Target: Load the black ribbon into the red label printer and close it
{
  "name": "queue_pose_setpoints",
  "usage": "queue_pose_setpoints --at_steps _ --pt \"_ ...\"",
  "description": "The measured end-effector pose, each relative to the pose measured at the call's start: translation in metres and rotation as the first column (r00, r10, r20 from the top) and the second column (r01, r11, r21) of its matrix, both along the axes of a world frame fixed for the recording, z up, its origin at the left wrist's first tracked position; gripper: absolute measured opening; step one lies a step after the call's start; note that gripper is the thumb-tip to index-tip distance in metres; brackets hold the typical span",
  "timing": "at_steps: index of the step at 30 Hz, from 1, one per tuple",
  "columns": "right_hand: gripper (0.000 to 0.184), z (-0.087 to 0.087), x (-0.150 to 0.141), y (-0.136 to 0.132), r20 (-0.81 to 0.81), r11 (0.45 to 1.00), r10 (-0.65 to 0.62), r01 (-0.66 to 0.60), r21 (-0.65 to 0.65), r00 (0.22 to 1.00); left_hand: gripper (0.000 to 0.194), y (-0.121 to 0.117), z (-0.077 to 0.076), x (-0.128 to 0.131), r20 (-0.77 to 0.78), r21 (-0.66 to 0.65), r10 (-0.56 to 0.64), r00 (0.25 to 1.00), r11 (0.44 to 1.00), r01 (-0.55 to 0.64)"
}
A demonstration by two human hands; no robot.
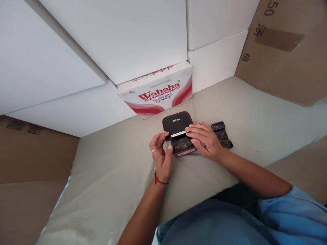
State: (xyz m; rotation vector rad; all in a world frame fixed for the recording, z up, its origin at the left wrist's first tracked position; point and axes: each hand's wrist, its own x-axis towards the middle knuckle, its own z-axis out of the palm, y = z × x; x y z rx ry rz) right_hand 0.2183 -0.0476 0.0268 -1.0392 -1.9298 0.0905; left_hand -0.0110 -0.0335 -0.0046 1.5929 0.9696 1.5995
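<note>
A black box with red trim sits on the cloth-covered surface, with white lettering on its top and a white label strip across the middle. Below the strip is a dark slot and a front section with small, unreadable markings. My left hand, wearing a ring and a red cord bracelet, grips the left edge of the box, with fingers and thumb bent around a light grey patch. Stretched fingers of my right hand lie on the right side of the box near the strip. Beside that hand is a roll of black, patterned sheet, partly unrolled.
Behind the box stands a white and red Wahaha water carton against large white boxes. Brown cardboard boxes stand at the right and at the left. Beige cloth covers the surface in creases.
</note>
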Motion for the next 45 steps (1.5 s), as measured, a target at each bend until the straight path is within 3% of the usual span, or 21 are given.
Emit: queue_pose_setpoints --at_steps 4,9,13,18,23,29,32,36,38,40,43,45 --pt "0.029 0.001 -0.001 -0.006 0.006 0.999 0.051 -0.051 0.021 0.999 0.059 0.003 -0.002 0.000 0.126 -0.131 0.012 0.992 0.991 0.005" --pt "0.030 -0.002 0.003 -0.005 -0.015 0.997 0.083 -0.083 -0.001 0.996 0.060 0.012 -0.005 -0.007 0.196 -0.263 -0.152 0.969 0.944 0.201" --pt "0.031 -0.002 0.003 -0.004 -0.023 0.994 0.106 -0.106 -0.006 0.994 0.060 0.020 -0.007 -0.009 0.244 -0.328 -0.122 0.962 0.923 0.200" --pt "0.028 0.002 0.001 -0.008 -0.044 0.992 0.106 -0.102 0.076 0.993 0.077 0.030 -0.006 -0.012 0.273 -0.342 -0.137 0.952 0.911 0.229" --pt "0.028 0.004 -0.001 -0.012 -0.024 0.992 0.108 -0.106 0.065 0.994 0.092 0.034 -0.012 -0.019 0.350 -0.414 -0.186 0.918 0.848 0.330" --pt "0.025 0.005 -0.003 -0.011 -0.009 0.994 0.079 -0.079 0.076 0.997 0.095 0.031 -0.019 -0.012 0.490 -0.404 -0.170 0.855 0.825 0.396" --pt "0.023 0.007 -0.002 -0.009 -0.001 0.992 0.072 -0.071 0.103 0.997 0.086 0.025 -0.017 -0.007 0.563 -0.392 -0.169 0.809 0.807 0.441" --pt "0.030 0.025 0.000 0.003 -0.001 0.996 0.091 -0.091 0.022 0.996 0.058 0.030 -0.017 -0.007 0.721 -0.390 -0.044 0.691 0.798 0.459" --pt "0.036 0.043 -0.001 0.014 0.068 0.989 0.059 -0.049 -0.138 0.996 0.045 0.038 -0.020 -0.009 0.757 -0.420 0.026 0.653 0.784 0.457" --pt "0.037 0.064 -0.006 0.028 0.235 0.942 -0.009 0.088 -0.324 0.972 0.035 0.045 -0.025 -0.010 0.763 -0.447 0.075 0.642 0.779 0.440" --pt "0.034 0.091 -0.024 0.048 0.588 0.831 -0.019 0.339 -0.440 0.809 0.026 0.051 -0.031 -0.009 0.768 -0.450 0.100 0.633 0.787 0.422" --pt "0.032 0.100 -0.039 0.061 0.713 0.805 0.038 0.401 -0.437 0.700 0.018 0.053 -0.034 -0.007 0.776 -0.440 0.099 0.623 0.792 0.423"
